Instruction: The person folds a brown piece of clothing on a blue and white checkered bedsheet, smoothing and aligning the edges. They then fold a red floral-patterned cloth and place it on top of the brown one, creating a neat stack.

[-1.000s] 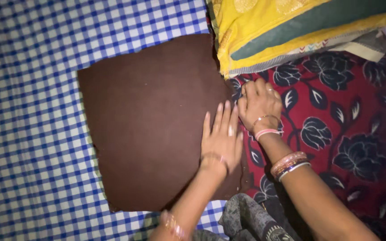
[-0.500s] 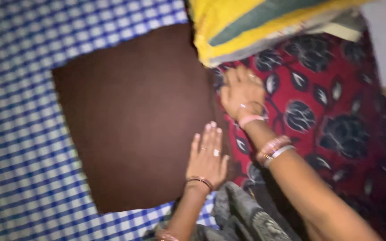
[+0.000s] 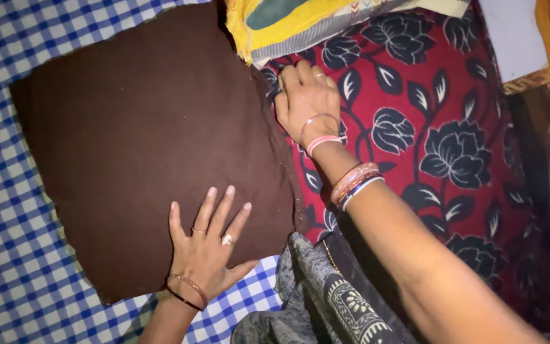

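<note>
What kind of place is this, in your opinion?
Probably a bed or floor mattress at home: a blue checked sheet, a red floral cloth and a yellow cushion surround the brown cloth under the left hand.

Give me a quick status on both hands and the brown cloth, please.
Left hand flat, open on brown cloth. Right hand at its far corner, on red floral fabric. Yellow cushion borders that corner.

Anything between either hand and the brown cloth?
Nothing visible. The left hand lies flat on the brown cloth near its lower edge. The right hand rests at its right edge, where it meets the red floral fabric. The yellow cushion lies above, clear of both.
</note>
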